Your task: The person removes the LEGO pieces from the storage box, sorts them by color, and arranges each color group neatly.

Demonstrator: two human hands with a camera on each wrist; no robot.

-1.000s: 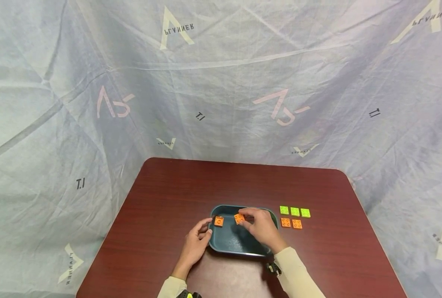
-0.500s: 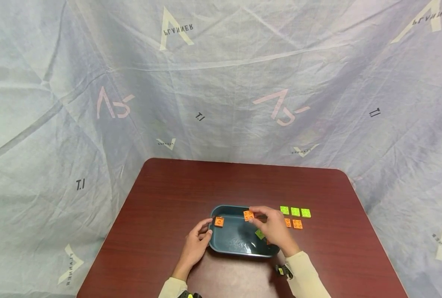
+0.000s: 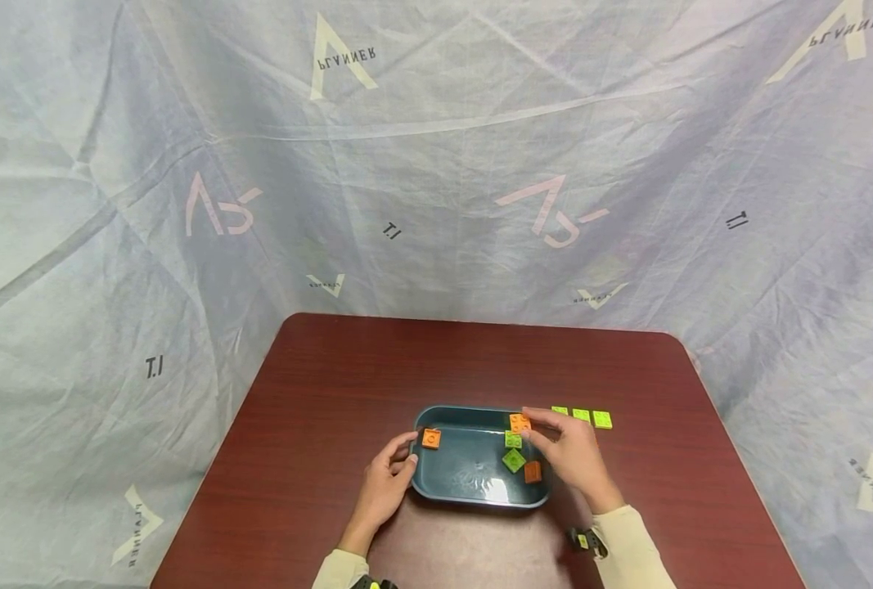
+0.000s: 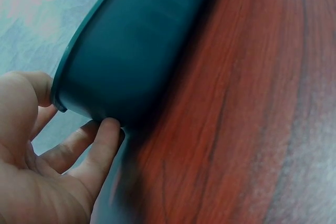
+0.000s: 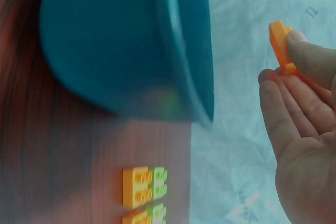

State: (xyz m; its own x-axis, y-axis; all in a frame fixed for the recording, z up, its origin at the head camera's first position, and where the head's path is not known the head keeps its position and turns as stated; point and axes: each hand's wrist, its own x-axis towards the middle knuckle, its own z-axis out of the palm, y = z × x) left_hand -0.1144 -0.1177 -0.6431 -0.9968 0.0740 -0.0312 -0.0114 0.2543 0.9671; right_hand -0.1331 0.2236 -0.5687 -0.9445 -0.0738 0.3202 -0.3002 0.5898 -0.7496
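Right hand (image 3: 574, 451) is pinching an orange four-stud brick (image 3: 519, 423), thumb and fingertips clamped on it, apparently by its edge to leave the studs uncovered; brick is hovering higher than the rim near the teal tray's (image 3: 451, 474) far right corner. Left hand (image 3: 386, 489) is touching the left end, fingers spread, likely steadying it. Green bricks (image 3: 513, 460) and loose orange bricks (image 3: 431, 438) are lying inside. Lime bricks (image 3: 580, 415) are sitting in a row beyond. Bricks are looking like square, hard plastic; tray smooth, round-cornered; table (image 3: 333, 368) wood-grained, reddish.
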